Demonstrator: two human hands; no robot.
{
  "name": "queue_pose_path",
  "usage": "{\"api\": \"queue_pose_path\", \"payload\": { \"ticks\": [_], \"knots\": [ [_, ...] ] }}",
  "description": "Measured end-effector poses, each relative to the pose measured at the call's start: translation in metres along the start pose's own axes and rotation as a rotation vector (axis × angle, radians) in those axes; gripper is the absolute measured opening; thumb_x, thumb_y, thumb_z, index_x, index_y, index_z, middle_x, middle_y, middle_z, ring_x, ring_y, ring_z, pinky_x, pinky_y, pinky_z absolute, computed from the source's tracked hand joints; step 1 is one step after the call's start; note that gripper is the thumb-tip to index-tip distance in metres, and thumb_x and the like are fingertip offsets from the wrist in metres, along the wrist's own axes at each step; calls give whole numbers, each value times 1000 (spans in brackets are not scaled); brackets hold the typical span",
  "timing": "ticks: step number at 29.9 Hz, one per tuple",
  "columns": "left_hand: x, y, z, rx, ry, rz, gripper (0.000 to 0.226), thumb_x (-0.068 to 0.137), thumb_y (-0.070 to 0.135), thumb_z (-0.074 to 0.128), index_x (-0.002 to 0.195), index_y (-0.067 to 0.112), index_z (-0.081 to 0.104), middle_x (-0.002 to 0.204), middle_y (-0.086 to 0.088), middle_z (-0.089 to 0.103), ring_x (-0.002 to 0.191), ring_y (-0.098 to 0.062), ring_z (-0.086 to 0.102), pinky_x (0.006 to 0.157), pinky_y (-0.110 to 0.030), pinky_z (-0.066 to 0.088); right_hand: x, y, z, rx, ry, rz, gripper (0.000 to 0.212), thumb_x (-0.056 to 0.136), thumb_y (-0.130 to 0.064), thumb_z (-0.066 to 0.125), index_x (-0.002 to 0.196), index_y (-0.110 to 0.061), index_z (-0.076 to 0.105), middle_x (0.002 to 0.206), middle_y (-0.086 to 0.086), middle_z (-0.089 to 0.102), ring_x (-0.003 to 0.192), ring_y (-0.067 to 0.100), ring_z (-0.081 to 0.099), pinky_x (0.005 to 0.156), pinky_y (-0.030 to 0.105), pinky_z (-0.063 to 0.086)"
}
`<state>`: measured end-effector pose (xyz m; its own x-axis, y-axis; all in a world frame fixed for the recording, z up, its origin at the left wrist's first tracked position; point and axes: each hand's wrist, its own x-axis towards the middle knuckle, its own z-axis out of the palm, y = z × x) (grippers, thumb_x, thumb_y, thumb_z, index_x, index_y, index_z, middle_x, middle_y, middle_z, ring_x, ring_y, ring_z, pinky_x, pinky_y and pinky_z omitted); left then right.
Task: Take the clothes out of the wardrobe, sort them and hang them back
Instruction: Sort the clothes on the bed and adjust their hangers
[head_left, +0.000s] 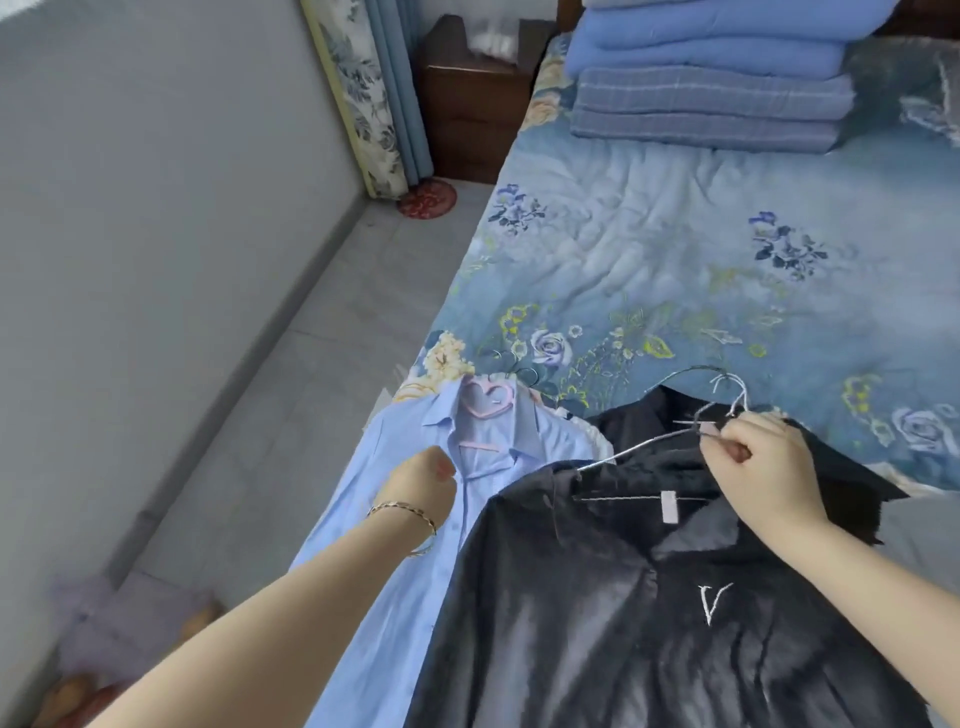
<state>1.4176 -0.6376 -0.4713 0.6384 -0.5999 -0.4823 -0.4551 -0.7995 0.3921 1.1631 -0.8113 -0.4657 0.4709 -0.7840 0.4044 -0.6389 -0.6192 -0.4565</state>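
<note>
Both shirts lie at the near edge of the bed (675, 260), collars pointing far.

- Blue shirt (395, 441): on the left, on a pink hanger (485, 402), overhanging the bed edge.
- Black shirt (597, 623): on the right, overlapping the blue one.
- Right hand (763, 462): pinches the neck of the wire hanger (724, 402) at the black shirt's collar.
- Left hand (423, 486): fingers curled against the blue shirt's front, just below the collar. I cannot tell if it grips the cloth.
- Folded blankets (717, 78): stacked at the far end.
</note>
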Motion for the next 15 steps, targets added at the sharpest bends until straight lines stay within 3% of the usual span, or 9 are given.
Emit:
{"api": "queue_pose_path", "payload": {
  "ticks": [3,6,11,15],
  "knots": [
    [63,17,25,57,-75,0,33,92,8,40,121,12,55,124,-7,58,113,-29,55,89,-29,43,20,28,44,37,-17,103,31,73,-25,41,51,-17,21,47,8,25,53,24,31,54,32,21],
    [128,23,53,101,-110,10,38,88,6,46,126,11,51,132,-9,50,120,-28,50,94,-29,40,38,55,89,56,-78,164,35,75,-24,46,51,-16,22,50,3,22,59,23,24,55,32,23],
    [225,28,82,297,-19,47,54,87,12,48,139,15,34,141,-9,41,129,-28,39,103,-39,34,47,90,151,108,-170,224,39,71,-14,55,51,-15,22,50,0,21,62,20,25,55,29,24],
    [274,29,92,385,-74,-83,45,93,28,49,132,10,36,135,-16,46,127,-29,41,101,-39,33,41,108,179,204,-197,300,42,72,-13,59,50,-17,23,52,1,21,57,10,31,55,14,27]
  ]
}}
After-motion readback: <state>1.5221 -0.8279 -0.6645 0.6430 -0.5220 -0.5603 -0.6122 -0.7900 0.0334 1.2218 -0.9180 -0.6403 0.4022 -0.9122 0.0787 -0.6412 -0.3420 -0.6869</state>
